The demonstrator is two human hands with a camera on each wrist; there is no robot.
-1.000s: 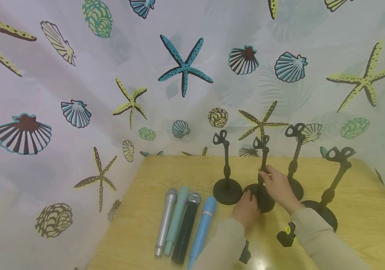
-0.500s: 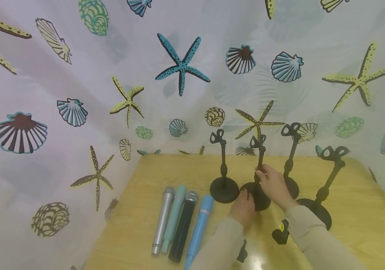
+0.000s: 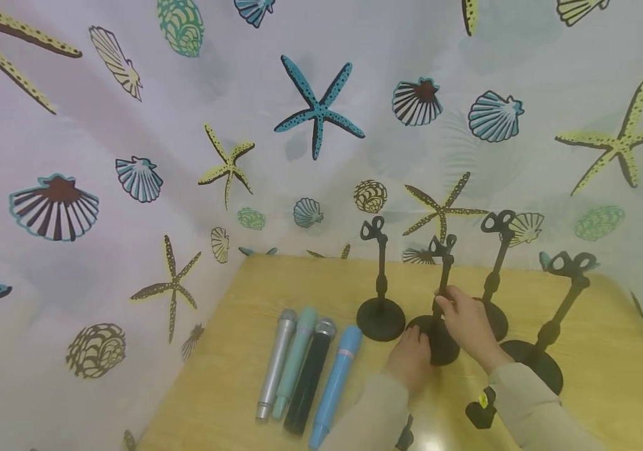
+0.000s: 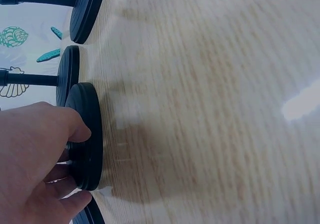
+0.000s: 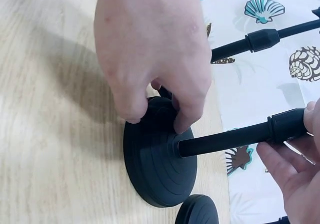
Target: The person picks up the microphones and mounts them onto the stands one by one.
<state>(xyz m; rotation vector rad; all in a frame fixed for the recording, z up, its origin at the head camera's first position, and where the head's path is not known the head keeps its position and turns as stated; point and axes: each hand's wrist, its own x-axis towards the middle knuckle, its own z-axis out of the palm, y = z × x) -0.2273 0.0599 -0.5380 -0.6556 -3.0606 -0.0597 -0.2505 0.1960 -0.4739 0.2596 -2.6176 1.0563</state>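
Note:
In the head view my two hands hold a black desktop microphone stand (image 3: 448,272) with a round base. My left hand (image 3: 412,356) grips the rim of its base (image 5: 157,159), thumb on one side and fingers on the other, as the left wrist view also shows. Higher up, my right hand (image 3: 470,322) pinches the pole at its collar (image 5: 287,126). Other stands of the same kind surround it: one stand (image 3: 381,275) to the left, one (image 3: 493,275) just behind to the right, and one (image 3: 553,326) at the far right.
Left of my hands lie a silver microphone (image 3: 277,363), a mint green one (image 3: 296,363), a black one (image 3: 310,376) and a blue one (image 3: 336,385). A small black piece with a yellow spot (image 3: 480,410) lies near my right sleeve; another dark piece (image 3: 406,437) is partly hidden. Patterned fabric (image 3: 321,188) hangs behind the table (image 3: 276,275).
The held stand has come slightly nearer to me, both hands with it. The whole head view has shifted a little; the microphones and other stands stay in place.

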